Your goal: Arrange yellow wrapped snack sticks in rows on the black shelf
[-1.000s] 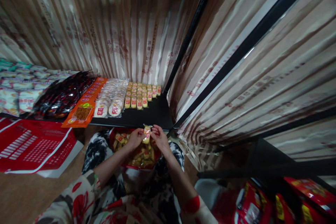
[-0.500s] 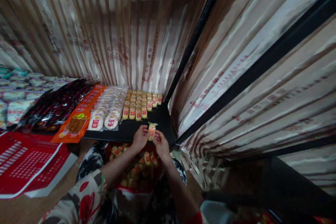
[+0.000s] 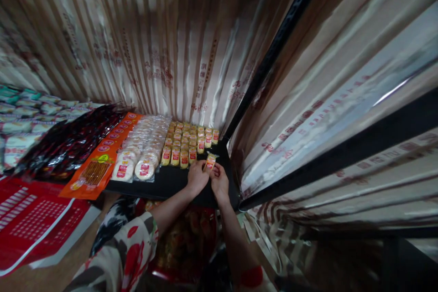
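Small, oblong, yellow snack pack (image 3: 210, 162) in clear plastic, red-labelled, slightly tilted; fingers of left hand (image 3: 198, 178) and right hand (image 3: 219, 185) grasp it above flat black shelf (image 3: 174, 181), near its right edge.

Packet rows (image 3: 184, 158) on the shelf (image 3: 171, 183), right of crackers (image 3: 145, 169).

Head-worn view — forward; downward

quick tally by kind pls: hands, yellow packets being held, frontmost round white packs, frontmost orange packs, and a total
Hands: 2 (left hand, right hand)
Held yellow packet: 1
Frontmost round white packs: 2
Frontmost orange pack: 1
Total: 6
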`<state>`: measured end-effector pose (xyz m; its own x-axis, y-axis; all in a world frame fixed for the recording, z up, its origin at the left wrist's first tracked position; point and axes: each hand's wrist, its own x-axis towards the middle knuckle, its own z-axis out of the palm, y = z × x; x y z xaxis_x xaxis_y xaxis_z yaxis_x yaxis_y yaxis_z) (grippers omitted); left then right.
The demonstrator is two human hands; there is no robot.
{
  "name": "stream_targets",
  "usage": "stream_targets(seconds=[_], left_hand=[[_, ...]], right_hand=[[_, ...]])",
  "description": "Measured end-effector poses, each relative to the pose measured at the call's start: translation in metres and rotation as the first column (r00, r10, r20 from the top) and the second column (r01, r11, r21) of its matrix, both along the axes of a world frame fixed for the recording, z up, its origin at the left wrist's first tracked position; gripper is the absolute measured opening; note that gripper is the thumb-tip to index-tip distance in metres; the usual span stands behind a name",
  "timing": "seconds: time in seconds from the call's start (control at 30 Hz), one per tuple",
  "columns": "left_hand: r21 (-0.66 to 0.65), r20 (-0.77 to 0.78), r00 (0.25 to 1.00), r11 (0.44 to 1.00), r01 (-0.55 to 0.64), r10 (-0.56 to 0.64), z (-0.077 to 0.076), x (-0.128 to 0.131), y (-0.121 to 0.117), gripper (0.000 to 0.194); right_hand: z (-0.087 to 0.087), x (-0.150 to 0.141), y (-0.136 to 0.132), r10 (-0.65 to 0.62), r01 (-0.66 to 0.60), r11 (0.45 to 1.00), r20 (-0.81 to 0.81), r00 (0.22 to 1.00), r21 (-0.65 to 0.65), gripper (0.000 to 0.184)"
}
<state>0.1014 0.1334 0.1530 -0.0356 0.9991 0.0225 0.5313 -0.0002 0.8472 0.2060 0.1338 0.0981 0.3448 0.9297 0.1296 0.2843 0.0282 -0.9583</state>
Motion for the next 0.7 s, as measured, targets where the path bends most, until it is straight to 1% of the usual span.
stream_targets(seconds=[0.07, 0.17, 0.33, 0.43, 0.57, 0.7], left_hand=[[-0.02, -0.045, 0.999, 1.0, -0.007, 0.006, 0.004, 0.004, 0.008, 0.03], [-0.055, -0.067, 0.998, 0.998, -0.007, 0.003, 0.007, 0.011, 0.017, 0.034], [-0.004, -0.056, 0.998, 1.0, -0.004, 0.004, 0.005, 0.017, 0.027, 0.034], [0.016, -0.057, 0.998, 1.0, -0.014, 0.015, 0.003, 0.018, 0.028, 0.035], [-0.009, -0.082, 0.997, 1.0, -0.007, 0.006, 0.002, 0.016, 0.027, 0.04], [-0.046, -0.085, 0.996, 0.999, 0.009, -0.013, 0.0, 0.012, 0.028, 0.042]], right_hand=[[-0.001, 0.002, 0.01, -0.026, 0.026, 1.0, 0.057, 0.998, -0.009, 0.035], [0.001, 0.004, 0.023, -0.056, 0.062, 0.997, 0.134, 0.989, -0.043, 0.035], [0.008, 0.001, 0.042, -0.068, 0.093, 0.991, 0.234, 0.97, -0.096, 0.036], [0.011, -0.003, 0.051, -0.031, 0.056, 0.994, 0.238, 0.971, -0.099, 0.036], [0.009, -0.008, 0.062, 0.034, -0.01, 0.995, 0.247, 0.968, -0.097, 0.036], [0.008, -0.012, 0.066, 0.067, -0.041, 0.995, 0.289, 0.955, -0.095, 0.029]])
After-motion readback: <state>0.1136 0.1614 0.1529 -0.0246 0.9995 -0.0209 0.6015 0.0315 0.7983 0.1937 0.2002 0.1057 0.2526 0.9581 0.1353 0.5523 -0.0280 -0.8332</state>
